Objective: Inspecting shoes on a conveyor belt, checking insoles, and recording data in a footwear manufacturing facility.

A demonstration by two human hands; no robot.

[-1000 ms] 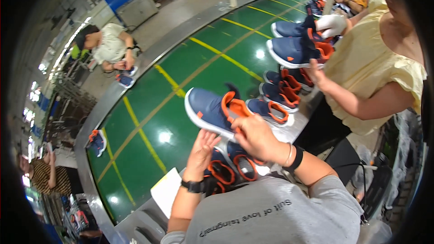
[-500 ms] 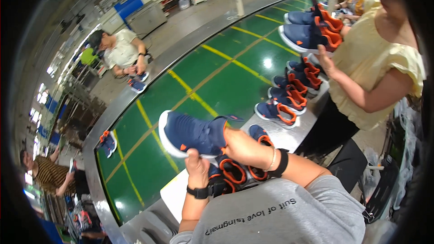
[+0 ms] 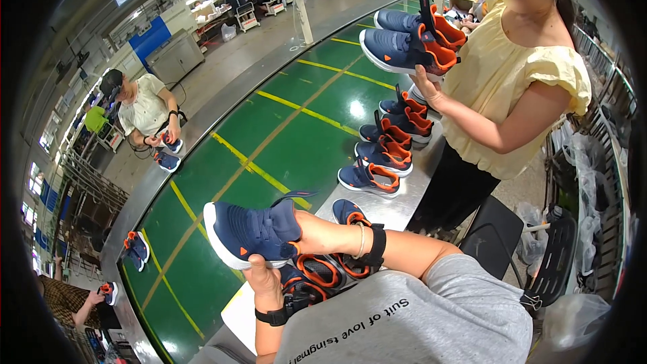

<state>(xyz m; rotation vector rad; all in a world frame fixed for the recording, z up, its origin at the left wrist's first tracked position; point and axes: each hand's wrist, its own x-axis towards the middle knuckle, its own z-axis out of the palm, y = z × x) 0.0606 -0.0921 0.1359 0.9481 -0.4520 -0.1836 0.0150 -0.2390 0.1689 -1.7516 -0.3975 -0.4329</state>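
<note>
A navy sneaker point(image 3: 253, 229) with a white sole and an orange mark is held up before me, toe to the left. My left hand point(image 3: 265, 278) grips it from below, thumb against the side of the sole. Inside the shoe's opening is my right hand point(image 3: 311, 230); its fingers are hidden by the upper. A dark strap sticks up from the shoe's collar. Close to my body, beneath my forearms, several sneakers with orange linings point(image 3: 320, 271) stand together, partly covered. Another navy sneaker point(image 3: 348, 211) sits just past my right wrist.
A green conveyor belt point(image 3: 283, 121) with yellow lines runs past me. Several sneakers point(image 3: 369, 179) line the metal table at right. A co-worker in yellow point(image 3: 512, 94) holds up a pair of sneakers point(image 3: 397, 50). Across the belt another person point(image 3: 145, 104) handles shoes. A chair point(image 3: 552, 256) stands at right.
The whole scene has shifted left in view as the head turned. The sneaker stays between my hands, much as before. At lower left, a person's hand now shows with a shoe.
</note>
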